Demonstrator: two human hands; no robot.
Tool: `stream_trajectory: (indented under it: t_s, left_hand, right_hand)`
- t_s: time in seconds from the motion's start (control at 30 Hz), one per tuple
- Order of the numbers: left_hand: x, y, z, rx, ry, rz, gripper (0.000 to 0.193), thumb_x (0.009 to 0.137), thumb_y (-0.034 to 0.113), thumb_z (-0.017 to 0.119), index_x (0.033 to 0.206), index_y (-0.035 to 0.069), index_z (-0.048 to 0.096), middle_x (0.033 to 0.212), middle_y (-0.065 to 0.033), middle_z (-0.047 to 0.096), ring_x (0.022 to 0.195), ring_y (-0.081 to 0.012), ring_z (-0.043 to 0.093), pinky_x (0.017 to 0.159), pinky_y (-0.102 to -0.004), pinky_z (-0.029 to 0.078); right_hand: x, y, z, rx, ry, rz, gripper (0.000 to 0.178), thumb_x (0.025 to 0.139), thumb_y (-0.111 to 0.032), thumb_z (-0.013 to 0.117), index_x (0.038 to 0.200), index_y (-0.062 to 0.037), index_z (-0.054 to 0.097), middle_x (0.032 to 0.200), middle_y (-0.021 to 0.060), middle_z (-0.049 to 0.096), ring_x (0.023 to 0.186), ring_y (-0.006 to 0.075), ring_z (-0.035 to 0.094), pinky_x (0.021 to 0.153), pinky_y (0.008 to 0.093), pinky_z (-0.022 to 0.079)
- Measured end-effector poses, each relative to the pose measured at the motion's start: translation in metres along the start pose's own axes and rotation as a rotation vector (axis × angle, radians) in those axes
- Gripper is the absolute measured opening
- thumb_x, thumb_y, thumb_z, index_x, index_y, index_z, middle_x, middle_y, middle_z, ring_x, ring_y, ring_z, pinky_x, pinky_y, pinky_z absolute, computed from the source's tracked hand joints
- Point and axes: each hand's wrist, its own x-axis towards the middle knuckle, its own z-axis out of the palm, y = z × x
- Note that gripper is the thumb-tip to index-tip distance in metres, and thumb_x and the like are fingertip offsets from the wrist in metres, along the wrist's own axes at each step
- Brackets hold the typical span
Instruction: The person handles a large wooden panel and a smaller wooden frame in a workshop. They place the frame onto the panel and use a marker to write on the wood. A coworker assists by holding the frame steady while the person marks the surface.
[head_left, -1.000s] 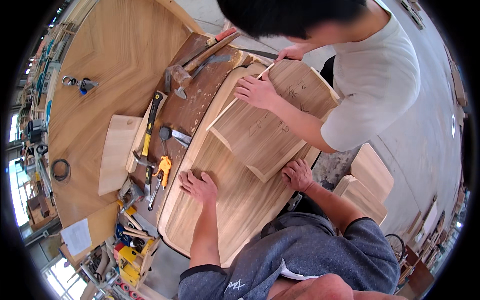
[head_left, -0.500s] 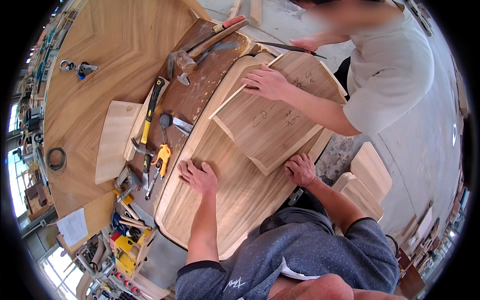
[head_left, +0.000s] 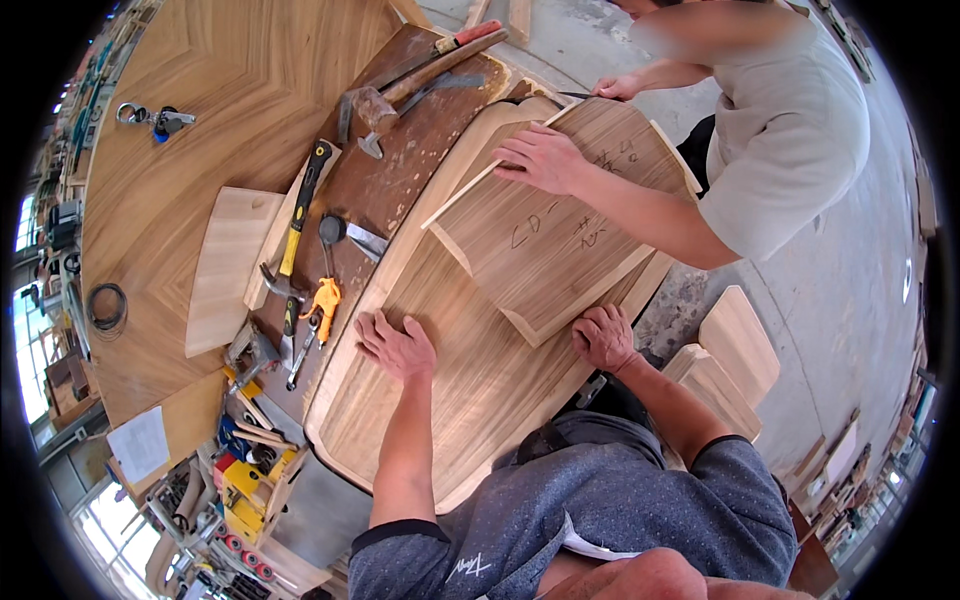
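Note:
My left hand (head_left: 397, 347) lies flat, fingers spread, on a large pale-brown wooden panel (head_left: 400, 440) with rounded corners. My right hand (head_left: 604, 338) has its fingers curled at that panel's right border, close to the near end of a smaller wooden panel (head_left: 560, 250). This smaller panel rests on top of the large one, with pencil marks on its face and light strips along its edges. Across from me, a co-worker's hand (head_left: 543, 158) presses on its left edge. The co-worker's other hand (head_left: 617, 87) grips a long, dark, narrow tool (head_left: 574, 95), mostly hidden.
To the left, a worn brown bench (head_left: 400, 170) carries a yellow-and-black claw hammer (head_left: 303, 215), a wooden mallet (head_left: 375, 110) and an orange-handled tool (head_left: 325, 300). Beyond stands a large veneered tabletop (head_left: 240, 100). Wooden boards (head_left: 740, 340) lean at the right.
The co-worker's tool hand has shifted slightly right, and less of the dark tool shows. Both my hands stay in place; the view has shifted a little.

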Motion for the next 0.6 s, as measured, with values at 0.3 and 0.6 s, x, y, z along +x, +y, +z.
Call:
stream_trajectory:
  t_s: [0.3,0.6]
  left_hand:
    - [0.001,-0.0013,0.0014,0.044,-0.025,-0.012,0.063,0.097,0.036,0.057,0.149,0.005,0.041,0.163,-0.0172,0.029,0.158,-0.034,0.015,0.127,-0.0603,0.009]
    - [0.0001,-0.0018,0.0019,0.079,-0.064,-0.019,0.062,0.1,0.037,0.053,0.151,0.005,0.039,0.165,-0.017,0.026,0.158,-0.0336,0.014,0.127,-0.06,0.009]
  right_hand:
    - [0.0026,-0.0014,-0.003,-0.027,-0.005,-0.014,0.02,0.075,-0.018,0.076,0.093,-0.0189,0.066,0.093,0.001,0.06,0.087,0.0262,0.059,0.075,0.0418,0.045]
    - [0.0012,0.0,-0.0027,-0.017,0.001,-0.012,0.022,0.075,-0.017,0.077,0.094,-0.0188,0.065,0.093,0.0007,0.06,0.086,0.0258,0.058,0.075,0.0422,0.045]
